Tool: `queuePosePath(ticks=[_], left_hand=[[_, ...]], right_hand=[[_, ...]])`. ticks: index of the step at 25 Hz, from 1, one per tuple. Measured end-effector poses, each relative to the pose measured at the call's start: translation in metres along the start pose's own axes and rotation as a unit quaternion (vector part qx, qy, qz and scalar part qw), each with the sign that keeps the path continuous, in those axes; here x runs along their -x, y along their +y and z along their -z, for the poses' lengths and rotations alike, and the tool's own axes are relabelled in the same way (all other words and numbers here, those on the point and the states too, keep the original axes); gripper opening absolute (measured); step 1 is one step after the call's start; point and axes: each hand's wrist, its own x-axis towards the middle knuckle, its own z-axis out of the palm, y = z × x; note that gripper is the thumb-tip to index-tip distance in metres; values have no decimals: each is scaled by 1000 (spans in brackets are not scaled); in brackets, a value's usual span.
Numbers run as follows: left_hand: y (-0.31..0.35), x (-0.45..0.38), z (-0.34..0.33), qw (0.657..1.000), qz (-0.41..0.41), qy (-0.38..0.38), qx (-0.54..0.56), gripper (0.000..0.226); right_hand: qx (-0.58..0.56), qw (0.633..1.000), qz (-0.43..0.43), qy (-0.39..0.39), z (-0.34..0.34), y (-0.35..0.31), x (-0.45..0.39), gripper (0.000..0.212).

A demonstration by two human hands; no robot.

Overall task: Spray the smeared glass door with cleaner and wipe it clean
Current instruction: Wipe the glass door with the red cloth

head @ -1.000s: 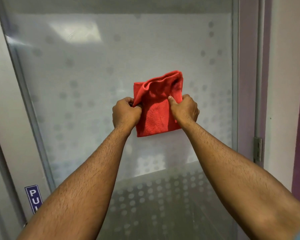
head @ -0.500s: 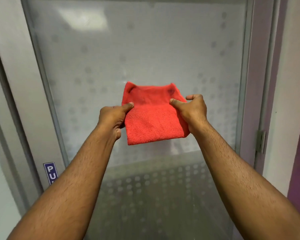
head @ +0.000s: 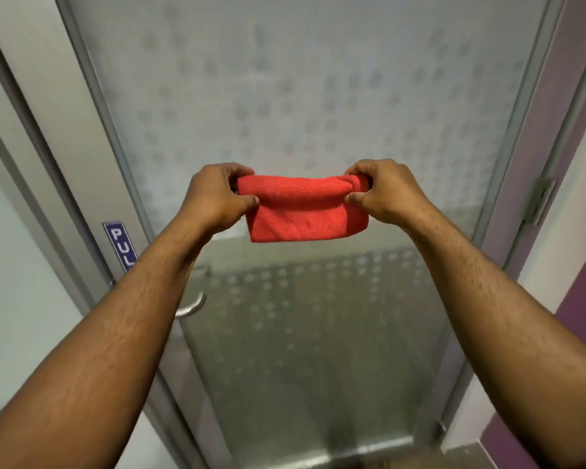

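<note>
A red cloth [head: 305, 214] is held out in front of the frosted, dot-patterned glass door [head: 301, 96]. The cloth is folded over into a short, wide band with a rolled top edge. My left hand [head: 217, 194] pinches its left end and my right hand [head: 386, 191] pinches its right end. Both arms are stretched forward. No spray bottle is in view.
A curved metal door handle [head: 192, 308] sits at the door's left edge, partly behind my left forearm. A blue sign reading "PUL" [head: 122, 243] is on the left frame. A hinge [head: 538, 201] is on the right frame, beside a white and purple wall [head: 579, 306].
The cloth has been folded down from a taller upright square into a shorter, wider band. My hands have moved apart to its ends, and the view has tilted downward.
</note>
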Motion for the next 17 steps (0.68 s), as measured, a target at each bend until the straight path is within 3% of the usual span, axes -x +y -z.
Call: queuePosePath(ticks=[3, 6, 8, 15, 17], left_hand=[[-24, 14, -26, 983, -35, 43, -172, 22], [-51, 36, -48, 979, -42, 80, -181, 19], [-73, 53, -66, 982, -33, 72, -172, 19], [-156, 143, -110, 951, -40, 8, -305, 14], [-178, 178, -113, 943, -10, -9, -333, 14]], right_hand=[[72, 997, -14, 29, -31, 19, 19, 20], [79, 996, -14, 39, -56, 42, 41, 20], [108, 994, 12, 27, -76, 58, 56, 18], [131, 987, 94, -28, -162, 105, 121, 13], [130, 983, 112, -69, -188, 108, 146, 15]])
